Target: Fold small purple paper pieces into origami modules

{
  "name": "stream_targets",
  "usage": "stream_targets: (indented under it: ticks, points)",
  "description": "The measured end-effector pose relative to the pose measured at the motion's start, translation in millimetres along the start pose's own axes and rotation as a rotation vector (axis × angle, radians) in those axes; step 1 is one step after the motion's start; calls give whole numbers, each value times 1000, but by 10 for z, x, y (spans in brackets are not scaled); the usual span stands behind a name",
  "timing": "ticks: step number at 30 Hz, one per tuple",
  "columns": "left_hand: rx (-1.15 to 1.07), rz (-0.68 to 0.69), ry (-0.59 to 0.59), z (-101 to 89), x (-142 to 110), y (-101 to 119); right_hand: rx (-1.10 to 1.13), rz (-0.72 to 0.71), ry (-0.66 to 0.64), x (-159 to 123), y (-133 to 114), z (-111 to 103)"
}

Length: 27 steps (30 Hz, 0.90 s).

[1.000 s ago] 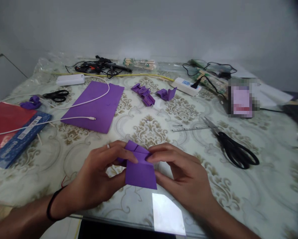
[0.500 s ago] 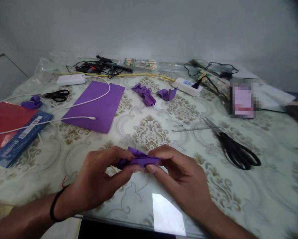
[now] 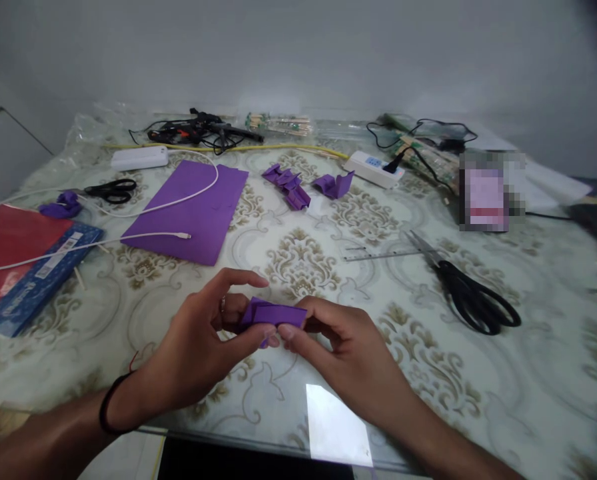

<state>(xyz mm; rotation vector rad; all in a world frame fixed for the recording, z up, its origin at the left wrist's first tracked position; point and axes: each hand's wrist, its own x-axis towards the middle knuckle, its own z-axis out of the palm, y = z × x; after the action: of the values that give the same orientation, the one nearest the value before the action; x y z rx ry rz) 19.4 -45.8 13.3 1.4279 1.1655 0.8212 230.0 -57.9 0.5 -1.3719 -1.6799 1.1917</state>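
Observation:
Between both hands, above the near edge of the table, is a small folded piece of purple paper (image 3: 280,315). My left hand (image 3: 206,340) grips its left end with the thumb in front and fingers behind, while the index finger is lifted off and curved above it. My right hand (image 3: 351,350) pinches the right end, thumb at the lower front edge and fingers behind. Both thumb tips almost meet below the paper. Farther back lie a pleated purple paper strip (image 3: 289,185) and a separate folded purple piece (image 3: 334,185).
Purple sheets (image 3: 193,217) lie at left under a white cable (image 3: 143,239). Large black-handled scissors (image 3: 471,297) touch a clear ruler (image 3: 378,256) at right. Small scissors (image 3: 112,191), a red-and-blue packet (image 3: 38,267) and a power strip (image 3: 375,170) also lie on the patterned table.
My left index finger has lifted off the paper. The paper has turned so its flat front face shows more. The view has shifted slightly.

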Motion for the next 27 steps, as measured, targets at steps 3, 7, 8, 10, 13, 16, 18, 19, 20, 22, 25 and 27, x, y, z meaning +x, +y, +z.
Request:
stream_targets:
  ticks: [3, 7, 8, 10, 13, 16, 18, 19, 20, 22, 25, 27]
  points:
    - [2, 19, 17, 15, -11, 7, 42, -6, -8, -1, -18, -17]
    - [-21, 67, 72, 38, 1, 38, 183, 44, -16, -6, -19, -32]
    - [-25, 70, 77, 42, 5, 42, 200, 62, -13, -8, -14, -31]
    - [-31, 68, 71, 46, 11, 43, 219, 77, -6, -13, 0, -25]
    - [-21, 65, 48, 39, 18, 31, 216, 42, -29, -9, 16, -17]
    - [15, 50, 34, 14, 38, 12, 156, 6, -52, 9, 25, -12]
    - [45, -3, -2, -10, 61, 1, 120, -16, -49, 19, 28, -10]
    - [58, -38, -36, -23, 73, -5, 108, -34, -43, 22, 29, -10]
    - [74, -75, -84, -36, 85, -11, 95, -57, -40, 24, 28, -11]
    - [115, -142, -177, -58, 103, -24, 77, -94, -33, 25, 25, -12]
    - [179, -187, -208, -82, 105, -41, 85, -88, -16, 27, 20, -5]
    - [203, -172, -186, -93, 94, -40, 125, -66, 2, 27, 17, 5]
